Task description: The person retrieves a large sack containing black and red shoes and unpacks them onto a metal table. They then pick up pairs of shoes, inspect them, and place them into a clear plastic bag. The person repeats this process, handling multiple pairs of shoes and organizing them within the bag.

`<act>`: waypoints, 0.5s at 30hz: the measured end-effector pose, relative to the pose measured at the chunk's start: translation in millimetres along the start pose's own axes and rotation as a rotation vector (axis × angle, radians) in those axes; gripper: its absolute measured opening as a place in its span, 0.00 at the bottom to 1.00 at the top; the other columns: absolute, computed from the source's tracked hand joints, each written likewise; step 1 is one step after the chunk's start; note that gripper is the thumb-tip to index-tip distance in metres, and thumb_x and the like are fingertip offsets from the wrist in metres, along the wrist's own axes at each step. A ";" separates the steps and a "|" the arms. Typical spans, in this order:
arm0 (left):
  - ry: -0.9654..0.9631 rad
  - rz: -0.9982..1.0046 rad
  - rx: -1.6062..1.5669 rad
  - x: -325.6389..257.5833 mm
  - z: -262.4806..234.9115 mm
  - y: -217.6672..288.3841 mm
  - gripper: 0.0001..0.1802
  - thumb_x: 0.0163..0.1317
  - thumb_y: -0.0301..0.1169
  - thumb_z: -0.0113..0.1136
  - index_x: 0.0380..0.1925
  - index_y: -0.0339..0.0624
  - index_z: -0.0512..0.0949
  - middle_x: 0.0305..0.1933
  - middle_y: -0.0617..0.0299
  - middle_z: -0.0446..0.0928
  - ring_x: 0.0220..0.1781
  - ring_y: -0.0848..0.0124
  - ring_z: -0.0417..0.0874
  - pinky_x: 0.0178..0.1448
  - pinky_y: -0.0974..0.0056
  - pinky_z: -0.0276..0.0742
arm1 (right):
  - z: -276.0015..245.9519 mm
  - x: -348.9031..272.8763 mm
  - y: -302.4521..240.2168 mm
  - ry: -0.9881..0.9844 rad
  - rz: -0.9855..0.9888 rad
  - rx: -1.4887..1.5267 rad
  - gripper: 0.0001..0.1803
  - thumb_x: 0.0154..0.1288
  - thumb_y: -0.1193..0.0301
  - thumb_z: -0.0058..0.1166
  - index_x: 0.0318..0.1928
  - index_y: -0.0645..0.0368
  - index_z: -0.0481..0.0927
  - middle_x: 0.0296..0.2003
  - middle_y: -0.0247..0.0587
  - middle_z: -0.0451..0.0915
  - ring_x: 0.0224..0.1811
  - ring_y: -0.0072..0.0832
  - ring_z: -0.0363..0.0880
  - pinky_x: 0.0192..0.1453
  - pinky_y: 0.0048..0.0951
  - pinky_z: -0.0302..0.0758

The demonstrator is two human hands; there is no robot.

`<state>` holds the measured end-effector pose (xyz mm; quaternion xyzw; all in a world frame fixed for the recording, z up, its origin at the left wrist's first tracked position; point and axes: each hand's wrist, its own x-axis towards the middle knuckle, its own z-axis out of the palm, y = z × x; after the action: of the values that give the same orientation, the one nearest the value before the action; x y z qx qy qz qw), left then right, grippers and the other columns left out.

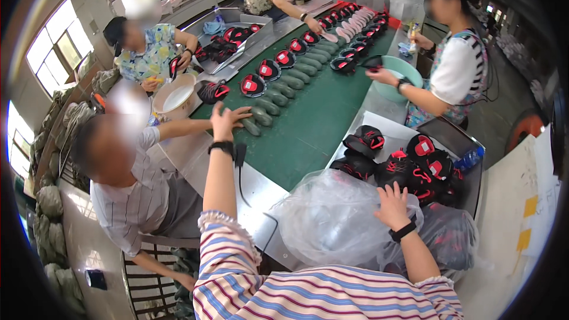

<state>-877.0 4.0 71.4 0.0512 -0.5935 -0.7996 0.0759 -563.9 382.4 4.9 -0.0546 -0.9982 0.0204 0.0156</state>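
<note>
My left hand (223, 123) is raised over the near left corner of the green conveyor belt (302, 136), with nothing visible in it and its fingers apart. Just behind it, a co-worker's hand (241, 116) reaches to the nearest of the dark green shoe lasts (251, 127). On the right, my right hand (392, 206) rests with spread fingers on a large clear plastic bag (332, 213). Black shoes with red laces (396, 172) are heaped just beyond that hand. More dark shoes show dimly through the plastic (441, 237).
Rows of black-and-red shoe uppers (284, 58), lasts and pink insoles (357, 22) run along the belt. Co-workers stand on both sides. A teal basin (398, 77), a pale basin (176, 96) and a metal tray (237, 53) flank it. A black cable (239, 172) hangs near my left wrist.
</note>
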 end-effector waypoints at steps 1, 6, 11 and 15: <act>-0.335 0.142 0.217 22.5 -73.9 -37.4 0.21 0.60 0.28 0.51 0.54 0.38 0.67 0.49 0.57 0.72 0.45 0.70 0.76 0.42 0.70 0.73 | -1.1 8.3 -15.5 -0.079 -0.085 -0.031 0.31 0.48 0.65 0.57 0.56 0.54 0.68 0.45 0.47 0.74 0.59 0.46 0.63 0.65 0.61 0.45; -1.125 0.009 1.190 -151.5 -9.1 -135.8 0.42 0.51 0.51 0.62 0.59 0.34 0.61 0.56 0.44 0.68 0.60 0.54 0.67 0.64 0.56 0.60 | 44.2 -5.8 14.7 -0.143 -0.110 -0.084 0.05 0.53 0.72 0.47 0.28 0.55 0.77 0.22 0.40 0.78 0.31 0.37 0.78 0.63 0.56 0.50; -1.161 -0.153 1.187 -219.7 -45.3 -156.7 0.20 0.49 0.32 0.61 0.44 0.39 0.75 0.29 0.48 0.79 0.35 0.55 0.81 0.38 0.59 0.74 | -96.2 25.7 -18.8 0.199 0.157 0.688 0.09 0.53 0.71 0.57 0.33 0.62 0.75 0.24 0.40 0.76 0.33 0.32 0.75 0.40 0.30 0.70; -0.833 -0.481 -0.152 -182.7 -17.8 -86.6 0.21 0.59 0.31 0.48 0.53 0.36 0.70 0.50 0.49 0.75 0.47 0.60 0.79 0.50 0.62 0.74 | -108.3 20.2 -5.4 0.261 -0.083 0.601 0.39 0.44 0.54 0.66 0.53 0.62 0.64 0.47 0.51 0.69 0.48 0.43 0.71 0.49 0.36 0.70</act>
<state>-699.5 45.2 -18.1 -0.1430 -0.4846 -0.7882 -0.3515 -580.9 383.5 113.9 -0.0091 -0.9384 0.3064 0.1594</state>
